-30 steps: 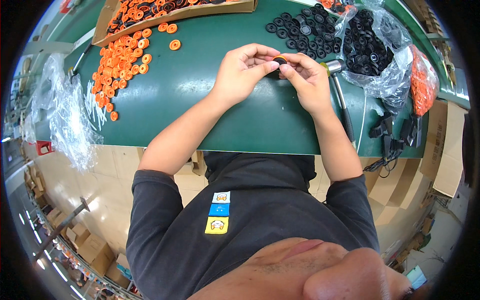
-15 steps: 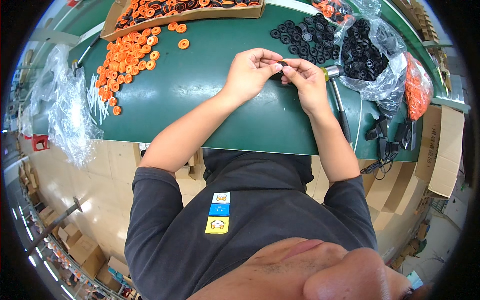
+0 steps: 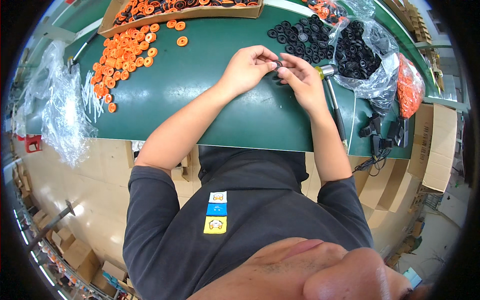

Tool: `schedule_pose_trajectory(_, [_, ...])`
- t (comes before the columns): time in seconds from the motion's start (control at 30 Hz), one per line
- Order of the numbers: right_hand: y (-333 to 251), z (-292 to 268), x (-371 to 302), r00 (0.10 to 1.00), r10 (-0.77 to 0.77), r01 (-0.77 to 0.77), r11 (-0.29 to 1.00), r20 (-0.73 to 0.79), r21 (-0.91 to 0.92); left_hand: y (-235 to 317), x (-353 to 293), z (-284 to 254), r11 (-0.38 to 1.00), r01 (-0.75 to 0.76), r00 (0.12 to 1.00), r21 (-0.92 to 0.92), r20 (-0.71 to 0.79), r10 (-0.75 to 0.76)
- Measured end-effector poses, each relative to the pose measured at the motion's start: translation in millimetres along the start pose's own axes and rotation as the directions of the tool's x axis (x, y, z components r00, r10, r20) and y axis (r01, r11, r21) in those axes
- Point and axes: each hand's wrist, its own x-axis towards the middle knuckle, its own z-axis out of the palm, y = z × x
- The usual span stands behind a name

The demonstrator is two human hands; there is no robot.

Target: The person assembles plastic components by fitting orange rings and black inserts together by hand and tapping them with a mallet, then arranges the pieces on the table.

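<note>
Over the green table (image 3: 200,107), my left hand (image 3: 248,68) pinches a small round black part (image 3: 278,64), like a little wheel, between thumb and fingertips. Much of it is hidden by the fingers. My right hand (image 3: 304,84) is close against its other side, thumb and index finger apart around it. Loose black wheels (image 3: 305,37) lie just beyond the right hand. A hammer (image 3: 335,100) with a metal head and dark grip lies to the right of that hand.
Orange wheels (image 3: 125,52) spread at the far left beside white sticks (image 3: 91,97). A cardboard tray (image 3: 200,15) of mixed parts stands at the back. To the right are a clear bag (image 3: 370,87) of black wheels, an orange-filled bag (image 3: 410,85) and black adapters with cables (image 3: 380,142).
My right thumb and index finger have spread a little from the black part, while my left hand still pinches it. The whole view has shifted slightly.
</note>
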Motion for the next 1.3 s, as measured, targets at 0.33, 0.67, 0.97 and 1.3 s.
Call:
schedule_pose_trajectory(0.33, [-9,-64,-78,0.988,-0.063,0.037,0.983,-0.139,-0.179,5,-6,6,1.0,0.027,0.997,-0.011,0.075,-0.026])
schedule_pose_trajectory(0.67, [0,-13,-39,0.998,0.008,-0.009,1.0,-0.054,-0.013,11,-14,12,0.997,0.004,0.994,-0.083,0.105,0.005])
schedule_pose_trajectory(0.97, [6,3,-22,0.998,0.023,-0.018,0.995,-0.054,0.097,9,-15,12,0.998,-0.007,0.994,-0.058,0.106,0.013])
schedule_pose_trajectory(1.3, [15,-6,-23,0.997,0.073,-0.067,0.981,-0.029,0.18,0,-7,16,0.999,0.031,0.994,-0.039,0.103,-0.027])
